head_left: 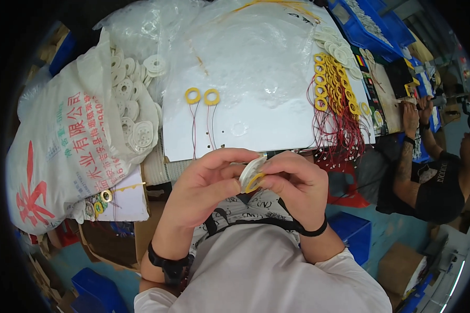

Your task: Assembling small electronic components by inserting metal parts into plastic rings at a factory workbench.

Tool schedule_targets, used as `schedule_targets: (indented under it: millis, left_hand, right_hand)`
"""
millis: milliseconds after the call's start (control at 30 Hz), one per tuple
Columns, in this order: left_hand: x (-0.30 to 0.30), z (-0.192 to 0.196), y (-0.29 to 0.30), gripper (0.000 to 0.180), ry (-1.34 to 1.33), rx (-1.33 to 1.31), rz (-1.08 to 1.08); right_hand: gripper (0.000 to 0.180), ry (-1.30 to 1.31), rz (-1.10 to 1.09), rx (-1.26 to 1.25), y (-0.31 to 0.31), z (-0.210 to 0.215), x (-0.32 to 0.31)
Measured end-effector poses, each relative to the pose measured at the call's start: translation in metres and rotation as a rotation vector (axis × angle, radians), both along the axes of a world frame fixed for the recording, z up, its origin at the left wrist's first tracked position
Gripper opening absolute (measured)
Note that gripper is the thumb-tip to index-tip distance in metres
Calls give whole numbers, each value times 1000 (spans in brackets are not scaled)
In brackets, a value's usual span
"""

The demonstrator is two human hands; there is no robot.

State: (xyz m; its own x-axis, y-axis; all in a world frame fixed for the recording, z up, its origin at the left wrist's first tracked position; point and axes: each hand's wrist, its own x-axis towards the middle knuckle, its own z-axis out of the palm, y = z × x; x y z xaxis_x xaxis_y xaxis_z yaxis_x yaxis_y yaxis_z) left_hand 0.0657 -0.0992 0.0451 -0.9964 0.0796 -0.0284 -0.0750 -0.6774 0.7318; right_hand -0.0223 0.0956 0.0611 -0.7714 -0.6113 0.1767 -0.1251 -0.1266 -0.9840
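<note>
Close to my body, just off the table's front edge, my left hand (206,182) grips a round white plastic disc (251,170), seen nearly edge-on. My right hand (298,180) pinches a yellow ring-shaped coil (254,182) against or close beside the disc's right face; whether it is seated cannot be made out. Ahead on the white tabletop (266,125) lie two more yellow coils, a left one (192,95) and a right one (211,97), with thin wires trailing toward me.
A woven sack (62,151) spills many white discs (133,107) at the left. Rows of yellow coils (333,78) with red wires (339,133) lie on the right, below stacked white discs (331,44). Blue bins (368,26) stand beyond. A co-worker (433,177) works at the far right.
</note>
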Motion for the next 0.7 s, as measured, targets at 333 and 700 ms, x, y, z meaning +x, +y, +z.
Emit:
schedule_targets:
  millis: [333, 700]
  left_hand:
    - [1, -1, 7, 46, -19, -134, 30]
    - [3, -14, 12, 56, -38, -203, 50]
  right_hand:
    - [20, -170, -31, -32, 2, -12, 8]
    - [18, -346, -12, 6, 10, -13, 9]
